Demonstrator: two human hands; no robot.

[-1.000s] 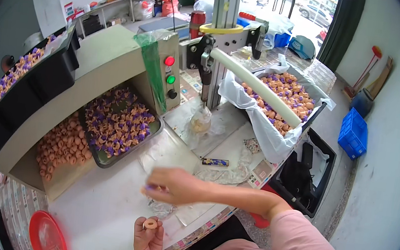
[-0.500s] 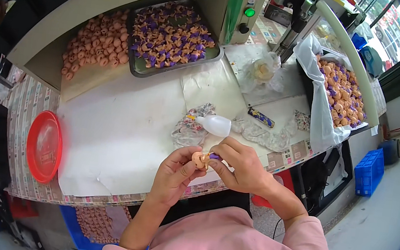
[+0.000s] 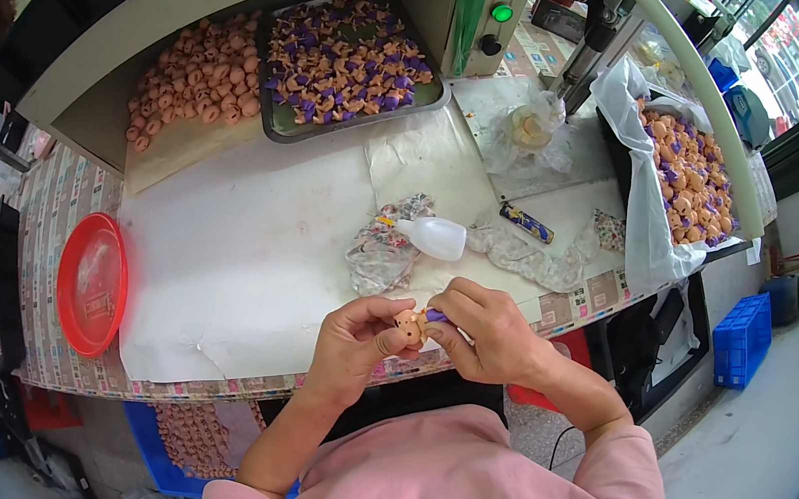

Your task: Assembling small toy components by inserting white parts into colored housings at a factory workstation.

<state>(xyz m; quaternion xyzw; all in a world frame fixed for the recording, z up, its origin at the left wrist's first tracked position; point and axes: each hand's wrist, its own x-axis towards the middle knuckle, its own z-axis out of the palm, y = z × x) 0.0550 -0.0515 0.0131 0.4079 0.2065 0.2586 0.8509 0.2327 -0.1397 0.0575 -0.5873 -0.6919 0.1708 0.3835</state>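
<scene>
Above the table's front edge, my two hands hold the parts of a small doll together. My left hand is closed around the round peach doll head, which shows small dark eye marks. My right hand pinches the doll body, peach with a purple lower part. Head and body touch; whether they are joined is hidden by my fingers. A white squeeze bottle with a yellowish tip lies just beyond my hands, on a crumpled patterned cloth.
Doll heads are heaped at back left, beside a dark tray of purple-and-peach bodies. A lined bin at right holds assembled dolls. A red plastic dish stands at left. A dark blue tube and plastic bag lie right of centre.
The doll head has turned slightly in my left fingers, and both hands sit a little further right in the picture. The grip on both parts is kept.
</scene>
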